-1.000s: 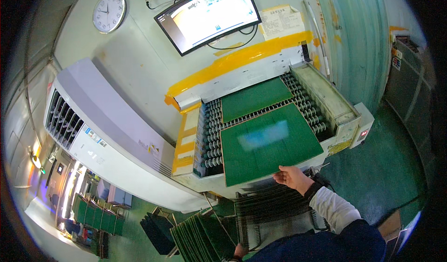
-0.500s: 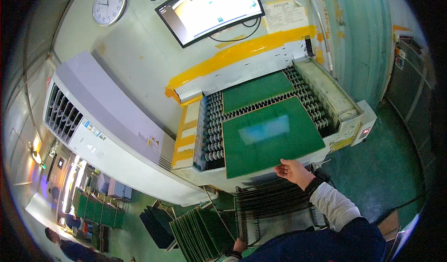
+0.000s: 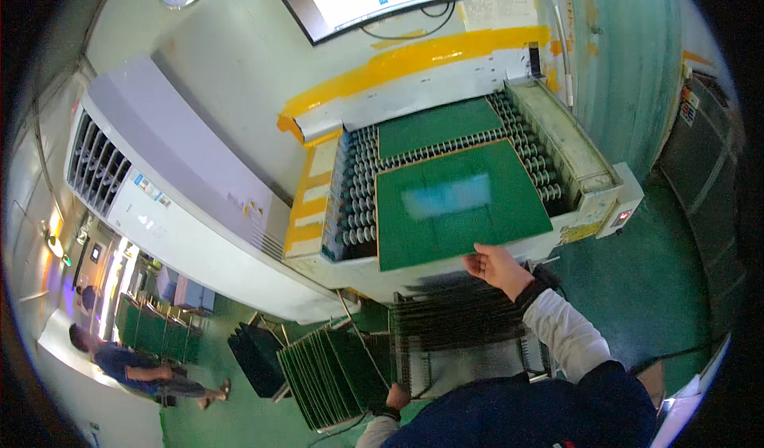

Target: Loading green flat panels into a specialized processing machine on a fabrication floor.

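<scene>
Contact has held for the last second, the right hand point(image 3: 497, 270) pinching the near edge of the flat green rectangular board point(image 3: 458, 221), apparently steadied unmoved on the grey-disc roller conveyor point(image 3: 358, 217), the left hand point(image 3: 398, 398), grip unclear, beside upright green panels point(image 3: 318, 380) before the conveyor.

Wide fisheye on head, facing forward and down, near front green board point(image 3: 458, 229)

- Smooth and glossy on the near green panel point(image 3: 463, 209), with a pale sheen.
- Ridged, plastic-looking along the grey rollers point(image 3: 360, 216).
- Matt and papery on the wall notice point(image 3: 500, 6).
- Smooth, plastic-looking on the white air conditioner point(image 3: 191, 209).
- Glossy and translucent, plastic-looking on the curtain point(image 3: 625, 82).
- Creased and matt on the pale cloth sleeve point(image 3: 563, 338).
</scene>
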Tool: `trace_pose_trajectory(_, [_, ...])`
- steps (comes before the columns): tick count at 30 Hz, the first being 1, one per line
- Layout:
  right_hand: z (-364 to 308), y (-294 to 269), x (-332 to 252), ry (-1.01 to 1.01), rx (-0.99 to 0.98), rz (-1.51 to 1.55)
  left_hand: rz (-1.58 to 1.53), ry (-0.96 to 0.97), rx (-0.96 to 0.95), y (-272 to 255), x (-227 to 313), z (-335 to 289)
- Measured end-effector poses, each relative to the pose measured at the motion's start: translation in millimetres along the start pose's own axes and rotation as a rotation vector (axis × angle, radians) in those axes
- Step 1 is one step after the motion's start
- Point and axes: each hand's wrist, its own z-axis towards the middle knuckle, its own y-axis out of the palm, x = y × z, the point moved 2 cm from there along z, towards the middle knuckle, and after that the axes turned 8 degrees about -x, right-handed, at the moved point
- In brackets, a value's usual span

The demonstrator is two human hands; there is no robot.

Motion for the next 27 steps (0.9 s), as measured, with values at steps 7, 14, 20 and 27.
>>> trace_pose_trajectory(7, [-11.3,46.4,3.8,0.059,-0.165,-0.245,-0.143,0.189,0.002,46.9,-80.7,38.3])
trace_pose_trajectory(14, [-66.1,-3.8,114.1,-0.073,-0.298,-1.016,-0.174,-0.006,0.082,-12.6,20.4,-12.4])
trace_pose_trajectory(20, [-119.7,6.9,141.3,-0.385,-0.279,-1.714,-0.221,-0.087,0.012,-27.0,51.3,-30.8])
trace_pose_trajectory(27, [-122.5,-5.6,155.4,-0.347,-0.284,-1.852,-0.263,0.028,0.118,-19.1,39.6,-25.5])
